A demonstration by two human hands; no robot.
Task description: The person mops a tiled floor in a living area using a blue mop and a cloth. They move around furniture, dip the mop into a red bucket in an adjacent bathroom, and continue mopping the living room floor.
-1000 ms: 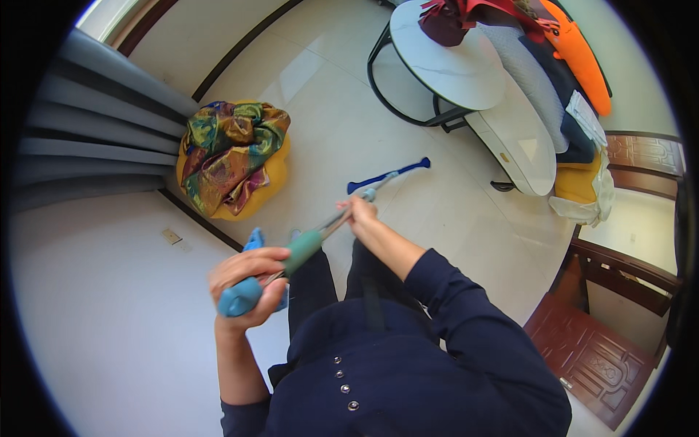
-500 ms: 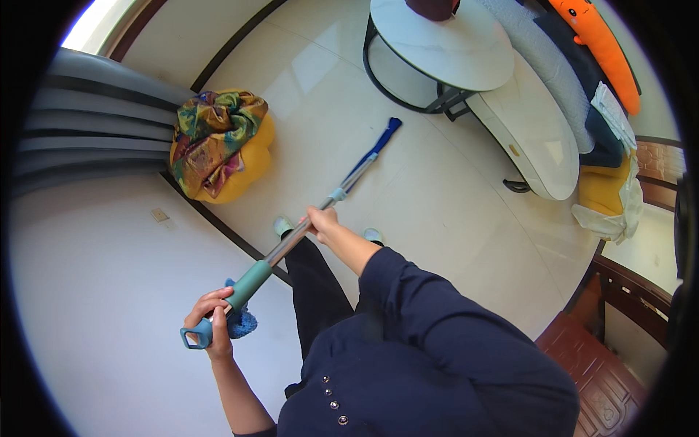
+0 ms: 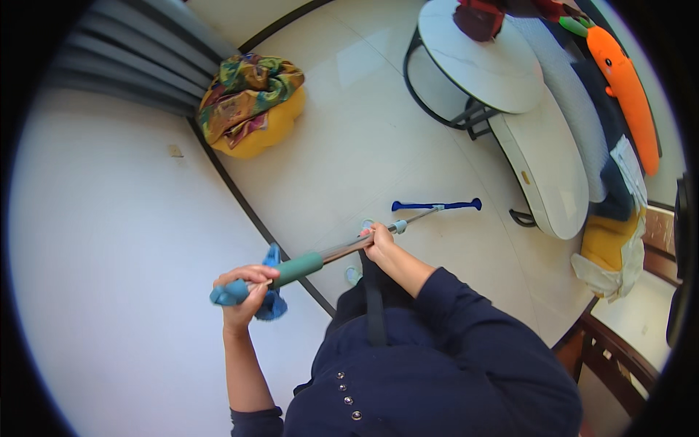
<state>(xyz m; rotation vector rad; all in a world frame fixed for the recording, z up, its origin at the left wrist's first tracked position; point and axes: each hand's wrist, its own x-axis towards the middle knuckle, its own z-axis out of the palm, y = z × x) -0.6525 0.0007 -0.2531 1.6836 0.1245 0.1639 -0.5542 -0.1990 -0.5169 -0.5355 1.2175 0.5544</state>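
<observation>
Mop head [image 3: 454,205] has swung right, now crosswise on pale floor [image 3: 349,138]. White low cabinet [image 3: 547,167] to its right, yellow pouf [image 3: 280,125] far left. Mop pole [image 3: 342,251] runs rightward; left hand [image 3: 246,306] grasps its near end, right hand [image 3: 378,243] grips farther along. Blue cloth [image 3: 271,306] beside left hand.

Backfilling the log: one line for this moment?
left hand: grips mop near handle end; right hand: grips mop further down; blue mop head: on floor

The silver-poled mop [image 3: 344,251], with a green sleeve [image 3: 298,269] and blue end [image 3: 228,293], slants down to its slim dark-blue head [image 3: 455,205] above pale floor [image 3: 349,153], a blue cloth [image 3: 272,306] beside the sleeve.
</observation>
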